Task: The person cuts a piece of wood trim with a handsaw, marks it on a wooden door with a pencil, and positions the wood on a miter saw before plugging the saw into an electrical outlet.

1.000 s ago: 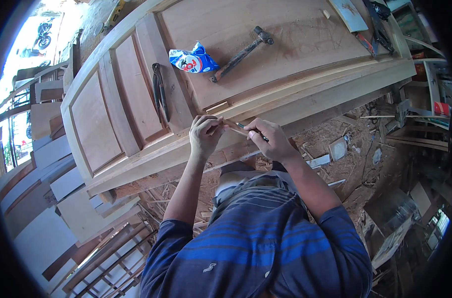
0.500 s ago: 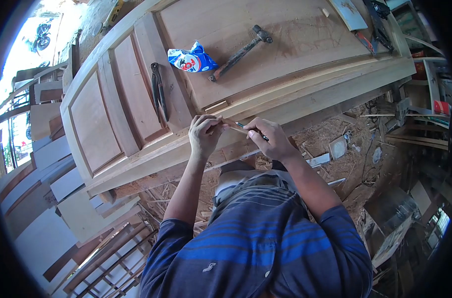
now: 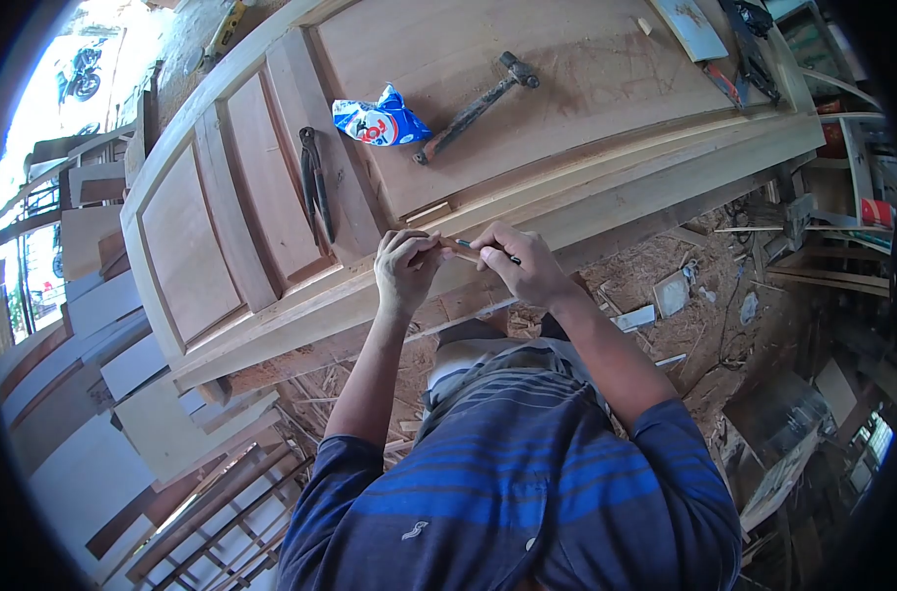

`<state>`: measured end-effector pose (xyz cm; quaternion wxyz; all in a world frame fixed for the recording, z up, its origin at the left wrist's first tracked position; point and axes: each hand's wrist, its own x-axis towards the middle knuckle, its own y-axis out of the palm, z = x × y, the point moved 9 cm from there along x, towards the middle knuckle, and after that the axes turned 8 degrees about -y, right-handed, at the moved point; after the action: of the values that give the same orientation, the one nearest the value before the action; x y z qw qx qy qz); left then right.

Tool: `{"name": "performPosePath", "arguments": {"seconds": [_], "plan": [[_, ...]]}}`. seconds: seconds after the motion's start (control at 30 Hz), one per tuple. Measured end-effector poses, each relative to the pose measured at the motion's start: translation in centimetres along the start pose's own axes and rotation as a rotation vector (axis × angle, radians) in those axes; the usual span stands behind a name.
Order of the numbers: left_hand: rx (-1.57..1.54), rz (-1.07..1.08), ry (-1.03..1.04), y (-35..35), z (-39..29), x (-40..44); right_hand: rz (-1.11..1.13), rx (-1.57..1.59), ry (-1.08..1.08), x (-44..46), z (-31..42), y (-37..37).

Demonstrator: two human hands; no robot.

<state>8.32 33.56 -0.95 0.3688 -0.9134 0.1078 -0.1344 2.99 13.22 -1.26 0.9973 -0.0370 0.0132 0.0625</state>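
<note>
The left hand [image 3: 406,268], at the centre of the frame, pinches one end of a thin wood strip [image 3: 456,248] between thumb and fingers. The right hand [image 3: 527,264], just beside it, has its fingers closed round a dark slim tool [image 3: 513,259], perhaps a pencil, though it is too small to be sure; its tip lies by the strip. The strip is in the air over the near edge of the panelled frame [image 3: 665,182], not set into it. A short wood piece [image 3: 430,213] already lies along the panel's near edge, so fitting looks partly done; no mark on the strip can be made out. Pincers [image 3: 315,187], a blue packet [image 3: 382,118] and a hammer [image 3: 478,106] rest left to centre in the upper frame, untouched.
</note>
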Motion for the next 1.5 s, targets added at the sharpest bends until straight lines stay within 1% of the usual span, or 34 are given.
{"name": "performPosePath", "arguments": {"seconds": [0.07,0.17,0.37,0.47,0.57,0.67,0.77,0.87,0.97,1.07,1.17,1.23,1.33,1.4,1.5], "plan": [[-0.001,-0.003,0.008,0.0,0.2,-0.1,0.007,0.003,-0.005,0.7,0.2,0.6],[-0.017,-0.001,0.007,0.1,0.4,-0.2,0.019,0.081,0.126,1.4,-0.7,0.8],[-0.010,0.006,-0.015,0.1,0.3,0.0,0.012,0.198,0.205,1.5,-2.5,0.1],[-0.035,0.002,-0.021,0.0,0.3,-0.1,0.016,0.196,0.172,2.3,-1.9,0.8],[-0.029,0.006,-0.032,-0.1,0.2,-0.1,0.039,0.102,0.159,2.4,-2.5,0.7],[-0.005,0.005,-0.014,0.0,0.2,0.0,0.060,-0.070,0.154,1.5,-0.4,-1.1],[-0.016,0.007,-0.013,0.0,0.3,0.0,-0.038,0.005,0.118,-0.2,0.1,-2.1],[-0.010,0.010,-0.027,-0.2,-0.1,0.1,-0.136,-0.378,-0.271,-2.0,2.6,-1.9],[-0.016,0.015,-0.009,0.0,0.6,0.0,-0.152,-0.587,-0.466,-4.0,2.2,0.4],[0.009,0.075,-0.028,-0.5,-0.8,0.2,-0.280,-0.473,-0.404,-4.2,1.2,-0.8],[-0.023,0.082,-0.073,-0.5,-0.3,0.2,-0.524,-0.467,-0.197,-2.9,0.9,-6.6],[-0.003,0.081,-0.069,-0.3,0.0,0.0,-0.571,-0.596,-0.206,-0.9,0.3,-10.3],[0.013,0.075,-0.045,-0.3,-0.3,0.1,-0.544,-0.763,-0.237,2.6,0.3,-13.5],[0.026,0.063,-0.031,-0.4,-0.4,0.0,-0.535,-0.736,-0.232,5.3,-0.2,-14.5],[0.045,0.048,-0.019,-0.3,-0.5,0.0,-0.528,-0.757,-0.238,6.6,-0.4,-14.6]]}}
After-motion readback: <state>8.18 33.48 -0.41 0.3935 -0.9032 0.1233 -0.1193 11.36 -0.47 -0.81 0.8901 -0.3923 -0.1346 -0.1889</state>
